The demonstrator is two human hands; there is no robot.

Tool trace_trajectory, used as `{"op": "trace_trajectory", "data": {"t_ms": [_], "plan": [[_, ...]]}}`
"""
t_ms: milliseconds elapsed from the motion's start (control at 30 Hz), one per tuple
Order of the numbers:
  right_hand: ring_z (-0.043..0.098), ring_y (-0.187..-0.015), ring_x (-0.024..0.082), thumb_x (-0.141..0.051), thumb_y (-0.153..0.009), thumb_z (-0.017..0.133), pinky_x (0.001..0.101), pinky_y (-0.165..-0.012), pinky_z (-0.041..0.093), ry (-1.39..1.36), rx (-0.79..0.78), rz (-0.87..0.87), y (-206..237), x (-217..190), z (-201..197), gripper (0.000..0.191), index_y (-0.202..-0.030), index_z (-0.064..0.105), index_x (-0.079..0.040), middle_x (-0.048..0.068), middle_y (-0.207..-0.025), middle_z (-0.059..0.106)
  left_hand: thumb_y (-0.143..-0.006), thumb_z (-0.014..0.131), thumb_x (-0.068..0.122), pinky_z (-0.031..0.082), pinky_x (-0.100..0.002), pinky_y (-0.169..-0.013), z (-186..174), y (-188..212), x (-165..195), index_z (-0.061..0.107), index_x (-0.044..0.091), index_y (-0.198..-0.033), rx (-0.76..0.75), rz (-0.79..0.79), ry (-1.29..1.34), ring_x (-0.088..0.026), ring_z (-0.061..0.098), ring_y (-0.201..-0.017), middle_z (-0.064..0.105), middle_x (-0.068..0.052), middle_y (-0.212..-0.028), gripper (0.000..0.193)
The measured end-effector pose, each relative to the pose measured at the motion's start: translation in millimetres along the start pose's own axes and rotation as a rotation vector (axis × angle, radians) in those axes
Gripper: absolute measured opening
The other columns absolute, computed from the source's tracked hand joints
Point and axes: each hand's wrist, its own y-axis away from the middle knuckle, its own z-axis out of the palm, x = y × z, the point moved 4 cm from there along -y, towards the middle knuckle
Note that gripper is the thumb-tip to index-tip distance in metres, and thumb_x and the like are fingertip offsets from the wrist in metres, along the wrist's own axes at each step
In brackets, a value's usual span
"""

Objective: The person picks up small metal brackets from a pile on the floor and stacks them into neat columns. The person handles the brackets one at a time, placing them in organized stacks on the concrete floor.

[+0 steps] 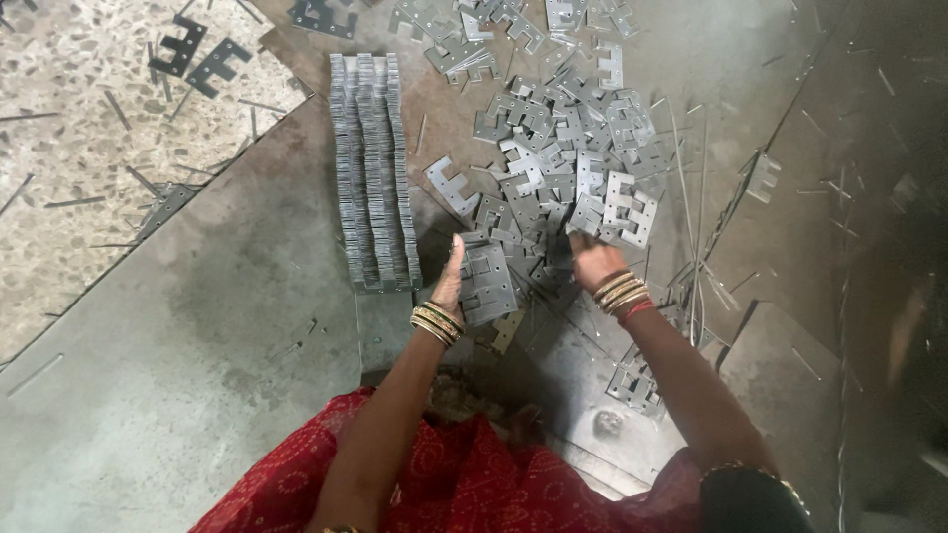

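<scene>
My left hand [451, 279] grips a small stack of flat grey metal plates [488, 283] with notched edges and small holes, thumb up along its left side. My right hand [592, 259] reaches into the near edge of a loose pile of the same stamped plates [563, 148], fingers curled among them; whether it holds one is hidden. Gold bangles ring both wrists. A long neat row of plates stacked on edge [373, 168] lies just left of my left hand.
Everything rests on large grey metal sheets [217, 336] on a speckled floor [69, 148]. Dark plates [197, 54] lie at the far left. Thin metal rods [696, 207] and a few stray plates [637, 385] lie at the right. Red cloth [454, 474] covers my lap.
</scene>
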Motion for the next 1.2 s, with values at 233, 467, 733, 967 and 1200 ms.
{"op": "trace_trajectory", "data": {"t_ms": [233, 467, 733, 967, 1200], "plan": [[0.074, -0.088, 0.038, -0.016, -0.077, 0.066, 0.0456, -0.078, 0.062, 0.074, 0.046, -0.072, 7, -13, 8, 0.050, -0.123, 0.055, 0.001, 0.026, -0.110, 0.072, -0.078, 0.051, 0.083, 0.061, -0.045, -0.081, 6, 10, 6, 0.066, 0.015, -0.119, 0.027, -0.040, -0.048, -0.021, 0.073, -0.091, 0.074, -0.008, -0.102, 0.080], [0.074, -0.083, 0.038, -0.015, -0.099, 0.063, 0.0499, -0.074, 0.060, -0.020, -0.022, 0.110, 14, 1, 9, 0.034, -0.130, 0.057, -0.003, 0.019, -0.090, 0.075, -0.085, 0.056, 0.078, 0.064, -0.043, -0.076, 9, 7, 4, 0.066, 0.008, -0.111, -0.088, 0.006, 0.022, -0.023, 0.074, -0.080, 0.074, -0.011, -0.091, 0.076], [0.078, -0.084, 0.032, -0.023, -0.078, 0.077, 0.0422, -0.079, 0.063, -0.960, 0.124, 0.136, 5, -5, -26, 0.040, -0.112, 0.072, -0.003, 0.016, -0.094, 0.078, -0.085, 0.071, 0.065, 0.061, -0.038, -0.073, -10, -11, -11, 0.069, 0.015, -0.109, 0.050, 0.052, -0.037, -0.017, 0.071, -0.079, 0.072, -0.001, -0.091, 0.056], [0.068, -0.097, 0.044, -0.028, -0.071, 0.088, 0.0535, -0.083, 0.055, -0.289, 0.067, 0.382, 13, -24, -8, 0.059, -0.118, 0.065, -0.002, 0.024, -0.107, 0.071, -0.085, 0.067, 0.070, 0.061, -0.037, -0.072, -17, -12, -7, 0.069, 0.015, -0.107, 0.034, 0.098, -0.002, -0.016, 0.071, -0.078, 0.072, -0.002, -0.090, 0.059], [0.074, -0.090, 0.029, -0.022, -0.079, 0.081, 0.0404, -0.086, 0.058, -0.690, 0.093, 0.232, 1, 4, 1, 0.038, -0.112, 0.077, -0.006, 0.016, -0.099, 0.078, -0.084, 0.065, 0.072, 0.062, -0.040, -0.074, -6, -6, -6, 0.070, 0.013, -0.106, -0.031, 0.054, 0.089, -0.021, 0.073, -0.080, 0.074, -0.006, -0.090, 0.063]]}}
